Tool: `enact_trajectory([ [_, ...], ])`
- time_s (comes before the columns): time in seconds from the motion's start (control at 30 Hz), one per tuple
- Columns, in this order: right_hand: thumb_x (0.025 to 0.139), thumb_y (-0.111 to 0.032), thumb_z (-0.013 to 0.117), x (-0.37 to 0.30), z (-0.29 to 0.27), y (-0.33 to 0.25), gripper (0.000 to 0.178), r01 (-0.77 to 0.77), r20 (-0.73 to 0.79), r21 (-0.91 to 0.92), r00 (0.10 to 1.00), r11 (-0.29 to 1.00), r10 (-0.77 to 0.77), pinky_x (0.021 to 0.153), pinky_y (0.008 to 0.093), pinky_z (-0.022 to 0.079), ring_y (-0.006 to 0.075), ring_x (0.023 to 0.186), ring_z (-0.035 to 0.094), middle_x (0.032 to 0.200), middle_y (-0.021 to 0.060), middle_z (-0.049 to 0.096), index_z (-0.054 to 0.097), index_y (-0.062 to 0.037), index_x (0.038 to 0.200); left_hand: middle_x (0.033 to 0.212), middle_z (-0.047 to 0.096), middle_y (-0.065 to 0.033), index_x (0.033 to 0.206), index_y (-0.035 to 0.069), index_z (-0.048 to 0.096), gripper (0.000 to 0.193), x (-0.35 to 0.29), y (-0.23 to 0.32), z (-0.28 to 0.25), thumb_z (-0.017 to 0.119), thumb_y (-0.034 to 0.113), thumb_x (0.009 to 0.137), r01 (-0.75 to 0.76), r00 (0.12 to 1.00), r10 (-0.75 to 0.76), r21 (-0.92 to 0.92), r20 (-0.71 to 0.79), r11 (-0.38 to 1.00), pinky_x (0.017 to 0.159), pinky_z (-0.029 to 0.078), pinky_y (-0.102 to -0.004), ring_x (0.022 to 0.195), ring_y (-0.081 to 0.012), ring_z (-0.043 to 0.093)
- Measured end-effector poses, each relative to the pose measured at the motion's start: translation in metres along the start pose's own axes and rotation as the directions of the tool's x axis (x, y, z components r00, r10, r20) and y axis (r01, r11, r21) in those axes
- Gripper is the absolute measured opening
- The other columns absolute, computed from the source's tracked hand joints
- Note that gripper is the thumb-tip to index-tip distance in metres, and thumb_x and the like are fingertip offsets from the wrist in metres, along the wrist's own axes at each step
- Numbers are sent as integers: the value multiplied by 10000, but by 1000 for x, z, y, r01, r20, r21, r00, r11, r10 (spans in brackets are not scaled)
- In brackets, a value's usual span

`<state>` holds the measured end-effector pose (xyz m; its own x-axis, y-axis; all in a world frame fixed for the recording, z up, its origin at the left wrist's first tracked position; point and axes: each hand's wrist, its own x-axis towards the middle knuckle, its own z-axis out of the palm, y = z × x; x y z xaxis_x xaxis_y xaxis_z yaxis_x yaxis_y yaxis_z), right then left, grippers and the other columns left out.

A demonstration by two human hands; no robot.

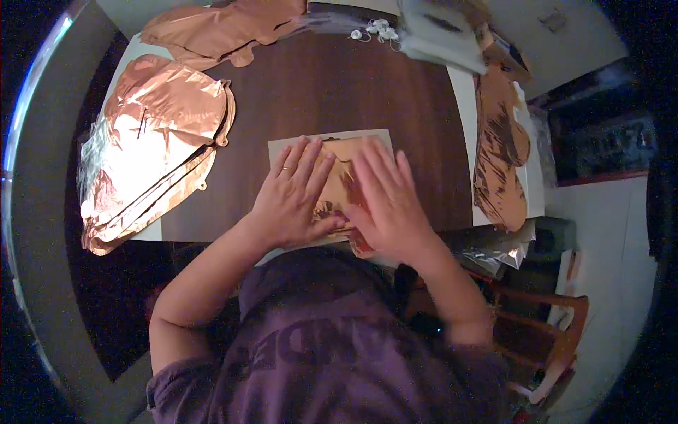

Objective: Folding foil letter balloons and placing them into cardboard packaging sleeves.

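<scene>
A folded, shiny copper-coloured foil balloon (335,182) lies on a pale rectangular sheet (353,134) at the table's near edge, in front of my body. My left hand (293,189) rests over the left side of the foil and sheet, fingers stretched out and a ring on one of them. Over the right side is my right hand (387,198), its fingers spread and slightly blurred, so I cannot tell whether it presses down. Neither hand grips anything. A crumpled bit of the foil shows below, between my wrists.
Large flat copper foil balloons (162,127) lie on the table's left side, with more foil (226,32) at the far left. Another foil piece (500,148) lies along the right edge. White ribbon coils (381,30) and clear plastic bags (445,39) sit at the back. A wooden chair (544,300) stands lower right.
</scene>
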<state>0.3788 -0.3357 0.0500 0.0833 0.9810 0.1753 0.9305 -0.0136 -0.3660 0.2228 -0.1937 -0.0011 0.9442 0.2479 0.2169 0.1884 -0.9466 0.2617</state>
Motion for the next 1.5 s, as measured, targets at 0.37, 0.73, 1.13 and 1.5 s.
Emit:
enact_trajectory([
  [0.37,934,-400,513,22,37,27,737,-149,88,-168,982,974,166,1170,509,71,340,1456,147,1561,197,184,220,-9,1486,1518,226,-275,1466,-30,235,950,-4,-10,-13,544,604,828,88,996,-89,-142,0,986,1158,141,-521,1424,-437,180],
  [0.73,954,-328,503,20,29,47,677,-135,37,164,991,977,130,1169,509,87,367,1434,208,1536,222,242,230,-5,1482,1496,316,-206,1448,54,340,746,-23,-13,-40,668,256,810,98,986,-135,-324,-96,941,1157,158,-536,1415,-411,229],
  [1.13,742,-205,703,-34,-14,13,526,177,69,-128,983,976,-170,1055,502,366,342,1240,484,1287,172,547,578,-24,1220,1405,433,-207,1375,-5,411,750,-6,-30,-26,660,354,765,-1,999,-8,-283,-33,959,1146,220,-500,1349,-367,360],
  [1.5,828,-173,589,-58,16,12,314,227,-112,-275,958,934,-265,970,450,452,316,1089,594,1164,170,628,639,-1,1085,1367,464,-197,1344,0,442,725,-3,-22,-30,664,373,763,-19,997,-4,-289,-79,957,1122,251,-515,1310,-375,395],
])
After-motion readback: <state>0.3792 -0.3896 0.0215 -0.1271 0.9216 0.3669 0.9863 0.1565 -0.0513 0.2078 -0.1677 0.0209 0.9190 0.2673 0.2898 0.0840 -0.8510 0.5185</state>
